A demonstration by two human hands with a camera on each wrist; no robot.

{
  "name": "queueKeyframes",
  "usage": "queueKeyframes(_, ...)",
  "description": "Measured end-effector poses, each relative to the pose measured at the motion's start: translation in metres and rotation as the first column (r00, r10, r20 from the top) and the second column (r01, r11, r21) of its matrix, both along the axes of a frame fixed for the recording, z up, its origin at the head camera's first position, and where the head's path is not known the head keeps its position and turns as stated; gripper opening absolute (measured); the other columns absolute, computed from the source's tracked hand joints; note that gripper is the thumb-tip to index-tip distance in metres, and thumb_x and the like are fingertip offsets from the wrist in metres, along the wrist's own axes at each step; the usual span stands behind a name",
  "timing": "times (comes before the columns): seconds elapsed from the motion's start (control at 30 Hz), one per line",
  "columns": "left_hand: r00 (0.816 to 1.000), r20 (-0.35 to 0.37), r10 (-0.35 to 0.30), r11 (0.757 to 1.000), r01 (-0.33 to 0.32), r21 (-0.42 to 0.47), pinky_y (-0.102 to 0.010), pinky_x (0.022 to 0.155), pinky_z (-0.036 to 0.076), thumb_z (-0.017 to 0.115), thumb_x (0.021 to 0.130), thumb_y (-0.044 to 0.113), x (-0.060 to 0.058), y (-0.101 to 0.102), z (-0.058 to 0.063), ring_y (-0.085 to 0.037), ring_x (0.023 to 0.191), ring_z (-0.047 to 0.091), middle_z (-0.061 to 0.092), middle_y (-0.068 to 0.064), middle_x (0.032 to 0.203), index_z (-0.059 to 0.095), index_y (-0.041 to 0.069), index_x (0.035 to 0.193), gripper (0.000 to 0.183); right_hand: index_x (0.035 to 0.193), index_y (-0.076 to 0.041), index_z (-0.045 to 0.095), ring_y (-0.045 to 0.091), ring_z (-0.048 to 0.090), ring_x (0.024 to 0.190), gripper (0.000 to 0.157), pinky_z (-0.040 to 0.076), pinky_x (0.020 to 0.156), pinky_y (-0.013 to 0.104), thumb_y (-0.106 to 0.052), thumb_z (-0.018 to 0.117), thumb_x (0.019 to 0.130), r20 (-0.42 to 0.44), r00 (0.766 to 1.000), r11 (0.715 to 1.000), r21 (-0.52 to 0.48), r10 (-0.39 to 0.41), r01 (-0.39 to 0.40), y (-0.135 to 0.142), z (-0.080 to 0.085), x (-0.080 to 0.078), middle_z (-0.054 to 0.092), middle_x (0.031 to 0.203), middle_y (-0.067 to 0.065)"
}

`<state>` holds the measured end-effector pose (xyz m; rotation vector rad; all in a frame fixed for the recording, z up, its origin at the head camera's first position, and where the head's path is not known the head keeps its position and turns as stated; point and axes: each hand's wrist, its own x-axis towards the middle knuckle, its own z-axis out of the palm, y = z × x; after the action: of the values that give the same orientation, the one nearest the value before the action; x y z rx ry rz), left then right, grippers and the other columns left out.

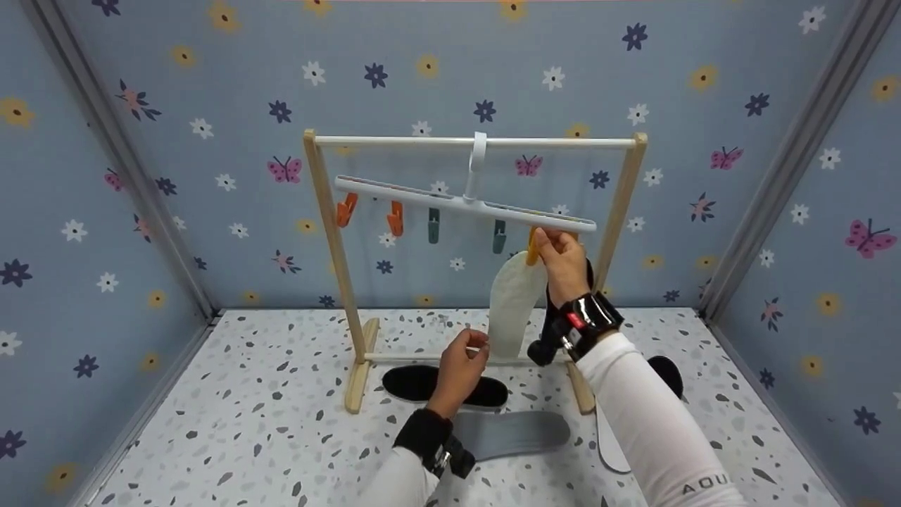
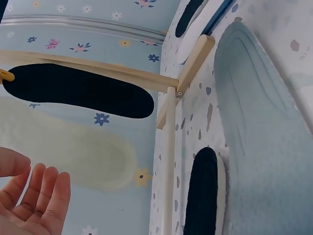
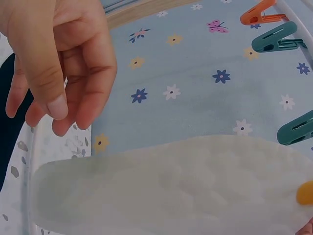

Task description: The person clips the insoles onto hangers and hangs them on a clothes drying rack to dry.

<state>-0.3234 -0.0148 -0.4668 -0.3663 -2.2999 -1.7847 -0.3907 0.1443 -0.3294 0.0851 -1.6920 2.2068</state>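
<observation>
A pale cream insole point(image 1: 510, 306) hangs from the low right end of a tilted white hanger point(image 1: 405, 191), toe end down. My right hand point(image 1: 563, 264) pinches the yellow clip point(image 1: 532, 250) at its top; in the right wrist view only a fingertip shows beside that clip point(image 3: 305, 193). My left hand point(image 1: 461, 366) is near the insole's lower left edge, fingers loosely bent and holding nothing. In the left wrist view this hand point(image 2: 36, 200) is apart from the insole point(image 2: 83, 152). A dark insole point(image 2: 78, 90) hangs behind from another yellow clip point(image 2: 6, 75).
The hanger hooks on a wooden rack's white rail point(image 1: 394, 141). Orange clips point(image 1: 395, 220) and green clips point(image 1: 433, 227) hang along it. On the speckled floor lie a black insole point(image 1: 410, 384), a grey insole point(image 1: 524, 433) and, partly behind my right arm, a white-edged piece point(image 1: 611, 447).
</observation>
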Motion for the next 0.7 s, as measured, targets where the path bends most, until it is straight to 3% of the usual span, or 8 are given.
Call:
queueKeyframes(0.13, 0.999, 0.037, 0.003, 1.000, -0.003, 0.011, -0.027, 0.064, 0.049, 0.055, 0.094, 0.008, 0.002, -0.002, -0.005, -0.016, 0.076, 0.060, 0.062, -0.011, 0.100, 0.059, 0.003, 0.107, 0.015, 0.103, 0.007, 0.056, 0.009, 0.053, 0.085, 0.021, 0.043, 0.082, 0.023, -0.013, 0.057, 0.094, -0.001, 1.000, 1.000, -0.001, 0.012, -0.012, 0.000, -0.001, 0.000, 0.058, 0.087, 0.000)
queueKeyframes(0.37, 0.999, 0.033, 0.014, 1.000, -0.014, 0.001, -0.028, 0.065, 0.049, 0.055, 0.092, 0.007, 0.005, -0.007, -0.010, -0.015, 0.075, 0.060, 0.062, -0.012, 0.096, 0.059, 0.002, 0.102, 0.012, 0.108, 0.006, 0.056, 0.010, 0.053, 0.091, 0.024, 0.042, 0.087, 0.023, -0.014, 0.057, 0.095, 0.012, 0.998, 0.998, -0.011, 0.063, -0.063, 0.001, -0.003, 0.000, 0.059, 0.091, -0.001)
queueKeyframes(0.6, 0.999, 0.042, 0.014, 1.000, -0.015, 0.022, -0.026, 0.062, 0.050, 0.055, 0.091, 0.005, 0.006, -0.011, -0.017, -0.024, 0.075, 0.063, 0.062, -0.012, 0.092, 0.059, 0.003, 0.100, 0.009, 0.105, 0.006, 0.056, 0.013, 0.052, 0.092, 0.023, 0.041, 0.089, 0.025, -0.014, 0.059, 0.093, 0.003, 0.997, 0.996, -0.032, 0.082, -0.082, 0.001, -0.005, 0.001, 0.059, 0.090, -0.001)
queueKeyframes(0.7, 0.999, 0.053, 0.011, 1.000, -0.012, 0.027, -0.026, 0.062, 0.049, 0.056, 0.091, 0.005, 0.007, -0.011, -0.019, -0.019, 0.073, 0.061, 0.062, -0.014, 0.093, 0.059, 0.002, 0.100, 0.010, 0.105, 0.005, 0.057, 0.012, 0.053, 0.092, 0.023, 0.040, 0.091, 0.026, -0.014, 0.059, 0.093, -0.001, 0.996, 0.996, -0.031, 0.087, -0.087, 0.001, -0.007, 0.001, 0.060, 0.089, -0.002)
